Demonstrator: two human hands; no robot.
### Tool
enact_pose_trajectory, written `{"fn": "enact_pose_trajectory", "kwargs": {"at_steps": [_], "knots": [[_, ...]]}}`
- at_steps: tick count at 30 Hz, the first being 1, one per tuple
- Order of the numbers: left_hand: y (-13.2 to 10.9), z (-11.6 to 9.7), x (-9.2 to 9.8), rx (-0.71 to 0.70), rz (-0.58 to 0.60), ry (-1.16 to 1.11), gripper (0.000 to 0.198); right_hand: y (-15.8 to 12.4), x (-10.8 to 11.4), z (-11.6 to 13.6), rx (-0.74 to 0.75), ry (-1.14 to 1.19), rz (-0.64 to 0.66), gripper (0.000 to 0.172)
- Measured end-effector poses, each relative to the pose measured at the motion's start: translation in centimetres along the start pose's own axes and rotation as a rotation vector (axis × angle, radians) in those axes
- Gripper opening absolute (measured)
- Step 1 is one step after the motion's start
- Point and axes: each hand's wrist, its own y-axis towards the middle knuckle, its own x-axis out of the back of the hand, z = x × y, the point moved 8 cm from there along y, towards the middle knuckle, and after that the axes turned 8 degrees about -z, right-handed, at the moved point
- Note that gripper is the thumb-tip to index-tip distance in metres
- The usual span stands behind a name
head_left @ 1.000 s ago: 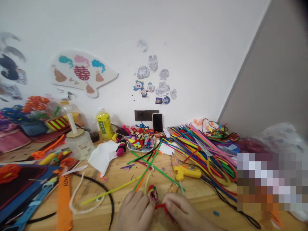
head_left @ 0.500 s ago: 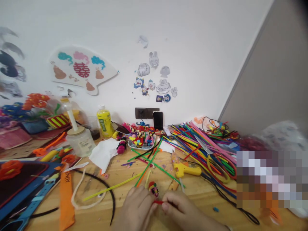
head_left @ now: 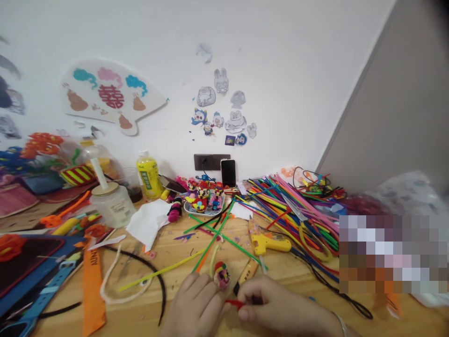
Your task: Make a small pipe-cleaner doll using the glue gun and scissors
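A short red pipe cleaner (head_left: 234, 303) runs between my two hands near the table's front edge. My left hand (head_left: 196, 304) is closed on its left end, and the fingers hide most of that part. The thumb and forefinger of my right hand (head_left: 271, 304) pinch the other end. Just beyond my left fingertips sits a small doll-like head (head_left: 221, 275) with a red and green top. An orange-and-black tool (head_left: 246, 276) lies by my right knuckles. A yellow pipe cleaner (head_left: 164, 270) and green pipe cleaners (head_left: 217, 234) lie past my left hand.
A yellow glue gun (head_left: 268, 244) lies right of centre, its cord trailing right. Scissors (head_left: 301, 224) rest on a heap of coloured pipe cleaners (head_left: 277, 196). Small figures fill a tray (head_left: 205, 213). A glass jar (head_left: 112, 206), yellow bottle (head_left: 149, 175) and phone (head_left: 228, 173) stand behind.
My right hand has shifted slightly, uncovering more of the orange-and-black tool. The red pipe cleaner between my hands shows a little wider. The whole view has moved slightly.
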Motion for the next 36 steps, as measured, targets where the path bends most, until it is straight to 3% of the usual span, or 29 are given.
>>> {"fn": "enact_pose_trajectory", "kwargs": {"at_steps": [6, 15, 19, 24, 29, 36], "knots": [[-0.5, -0.2, -0.1, -0.034, -0.029, 0.019, 0.025, 0.4, 0.8, 0.3, -0.031, 0.207, -0.207, 0.05], [-0.6, -0.7, -0.4, -0.034, -0.048, 0.052, 0.029, 0.1, -0.4, -0.3, 0.04, 0.251, -0.378, 0.053], [-0.4, -0.6, -0.1, -0.005, -0.06, 0.029, 0.03, -0.3, 0.0, 1.4, 0.209, 0.065, -0.423, 0.05], [-0.5, -0.2, -0.6, 0.066, -0.013, -0.042, 0.024, -0.9, 0.6, 4.5, 0.483, -0.294, -0.371, 0.048], [-1.0, -0.3, -1.1, 0.135, 0.011, -0.109, 0.024, -1.0, -0.2, 4.9, 0.576, -0.459, -0.343, 0.053], [-1.1, -0.8, -1.1, 0.082, -0.05, -0.092, 0.026, -1.2, -0.4, 4.0, 0.603, -0.531, -0.433, 0.052]]}}
